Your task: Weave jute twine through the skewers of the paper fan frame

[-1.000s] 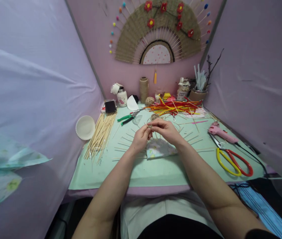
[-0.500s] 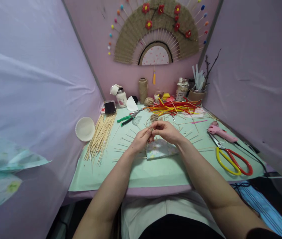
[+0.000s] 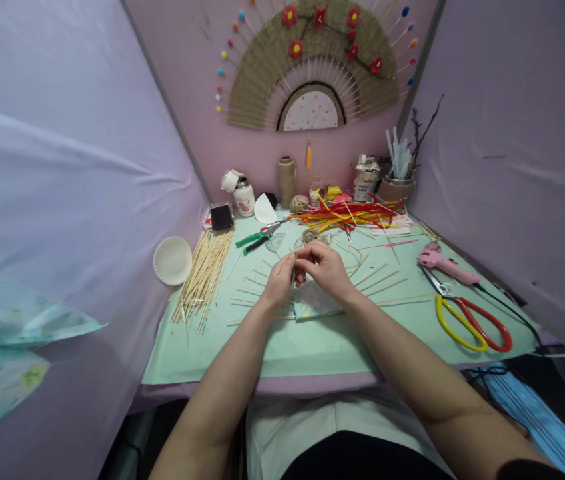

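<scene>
My left hand [image 3: 279,279] and my right hand [image 3: 326,269] meet at the middle of the green-covered table, fingertips pinched together. They work on thin brown twine [image 3: 355,257], whose loose loops lie behind them beside a small twine ball [image 3: 309,235]. What sits exactly between the fingertips is mostly hidden. Thin bamboo sticks [image 3: 380,280] spread out like a fan on both sides of the hands. Below my right hand lies a floral cloth piece [image 3: 312,305] at the fan's base, partly covered by the wrist.
On the left lie loose bamboo sticks [image 3: 202,277], a white scalloped dish [image 3: 172,261] and green-handled pliers [image 3: 252,239]. At right are scissors [image 3: 462,325] and a pink glue gun [image 3: 447,263]. Behind stand a twine spool [image 3: 286,182] and colourful pipe cleaners [image 3: 357,215]. A decorated fan [image 3: 257,83] hangs above.
My right hand has shifted slightly left and turned over the fingertips of my left hand, uncovering more sticks on the right. Both hands stay pinched together.
</scene>
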### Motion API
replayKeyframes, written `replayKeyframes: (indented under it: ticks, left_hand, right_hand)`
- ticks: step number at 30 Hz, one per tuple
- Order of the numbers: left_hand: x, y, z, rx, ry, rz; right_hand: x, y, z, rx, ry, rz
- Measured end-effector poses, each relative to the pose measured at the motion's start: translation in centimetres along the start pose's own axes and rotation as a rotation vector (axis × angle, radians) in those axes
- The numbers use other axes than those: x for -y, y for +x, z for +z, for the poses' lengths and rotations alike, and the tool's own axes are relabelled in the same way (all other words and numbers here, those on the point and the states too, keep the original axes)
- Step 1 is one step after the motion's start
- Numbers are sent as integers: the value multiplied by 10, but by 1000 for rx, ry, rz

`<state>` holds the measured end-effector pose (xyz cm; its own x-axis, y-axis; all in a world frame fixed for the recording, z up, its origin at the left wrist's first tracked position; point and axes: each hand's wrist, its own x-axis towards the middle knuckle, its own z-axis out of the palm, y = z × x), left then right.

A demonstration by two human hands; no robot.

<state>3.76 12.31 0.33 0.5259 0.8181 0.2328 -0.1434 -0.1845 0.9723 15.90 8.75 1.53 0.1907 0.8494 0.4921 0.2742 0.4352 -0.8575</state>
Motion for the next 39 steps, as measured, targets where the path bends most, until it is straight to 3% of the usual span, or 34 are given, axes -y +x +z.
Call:
replayKeyframes:
  ticks: [4,11,18,25,30,39]
  left_hand:
    - [-3,1,-1,-80,34,15]
    - [-4,0,-3,-49,58,13]
    - [0,-1,-8,-142,395,199]
    - [-2,-3,-11,-127,686,305]
    - [-1,-4,-11,-130,727,368]
    - [3,-6,-2,-290,586,446]
  right_hand:
    - [4,0,0,-10,-135,-120]
    - [5,0,-2,-62,-99,-112]
    - [2,-2,-1,-74,-231,-211]
    - [2,-3,-2,-121,-476,-382]
    - [2,-5,0,-111,-470,-425]
    - [5,-12,16,-209,-345,-366]
